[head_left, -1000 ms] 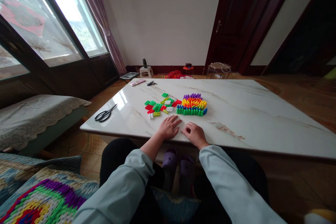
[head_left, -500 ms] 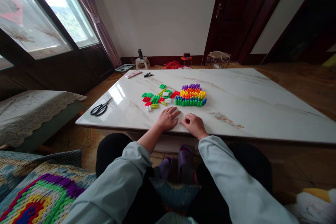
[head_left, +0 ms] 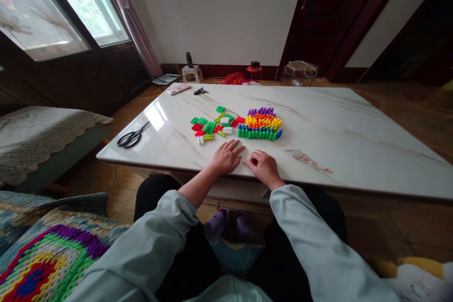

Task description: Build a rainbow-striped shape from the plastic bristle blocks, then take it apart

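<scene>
Small peg-like pieces stand packed in colour-sorted rows (head_left: 261,123) near the middle of the white table (head_left: 361,141), with green nearest the person, then blue, yellow, orange and purple farther back. Just left of them, loose pieces (head_left: 210,127) in green, red, white and yellow-green lie scattered, many side by side in little groups. On the near side of both, the left hand (head_left: 227,156) rests palm down with its fingers spread, close to the near edge. Just beside it, a small gap between them, the right hand (head_left: 264,166) is curled, thumb and forefinger near each other; whether it pinches anything I cannot tell. Black-handled scissors (head_left: 130,138) lie well to the left on the table, and a small dark tool (head_left: 200,91) and a pink flat object (head_left: 179,89) lie toward the far left corner. Beyond the table, a white stool (head_left: 192,74) bears a dark cylinder (head_left: 189,60), and to its right stands a red stool (head_left: 254,70). A multicoloured knitted piece (head_left: 49,264) lies at lower left.
</scene>
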The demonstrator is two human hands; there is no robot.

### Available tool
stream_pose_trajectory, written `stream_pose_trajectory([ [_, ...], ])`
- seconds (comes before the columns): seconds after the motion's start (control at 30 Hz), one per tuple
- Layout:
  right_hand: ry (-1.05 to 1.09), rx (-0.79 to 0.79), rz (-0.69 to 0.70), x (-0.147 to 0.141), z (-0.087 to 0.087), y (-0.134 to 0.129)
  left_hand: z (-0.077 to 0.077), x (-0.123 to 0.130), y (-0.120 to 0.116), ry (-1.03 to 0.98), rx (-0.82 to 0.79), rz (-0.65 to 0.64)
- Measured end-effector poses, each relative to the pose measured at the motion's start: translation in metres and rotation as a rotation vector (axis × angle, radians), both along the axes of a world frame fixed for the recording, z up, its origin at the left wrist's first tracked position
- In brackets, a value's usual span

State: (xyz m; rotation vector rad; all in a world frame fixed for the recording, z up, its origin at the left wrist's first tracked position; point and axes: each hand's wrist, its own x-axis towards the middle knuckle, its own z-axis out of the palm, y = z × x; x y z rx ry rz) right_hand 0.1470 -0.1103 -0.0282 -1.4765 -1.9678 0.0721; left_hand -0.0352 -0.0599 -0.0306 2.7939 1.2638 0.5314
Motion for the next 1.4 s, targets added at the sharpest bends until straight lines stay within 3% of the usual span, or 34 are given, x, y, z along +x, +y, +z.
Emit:
stream_pose_trajectory([
  [0.3,0.041,-0.100,0.009,0.000,0.005,-0.001,0.002,-0.001,-0.002,0.012,-0.061,-0.009],
  [0.6,0.008,-0.195,0.047,0.000,0.007,-0.002,0.010,0.001,-0.026,0.001,-0.094,0.018],
  [1.17,-0.112,-0.231,-0.032,-0.006,0.009,0.001,0.009,0.000,-0.024,-0.082,-0.170,0.025],
  [1.3,-0.128,-0.255,-0.001,0.002,0.015,0.010,0.010,0.000,-0.024,-0.114,-0.193,0.018],
  [1.4,-0.163,-0.181,-0.069,0.020,0.016,0.022,0.008,0.001,-0.023,-0.154,-0.188,0.016],
])
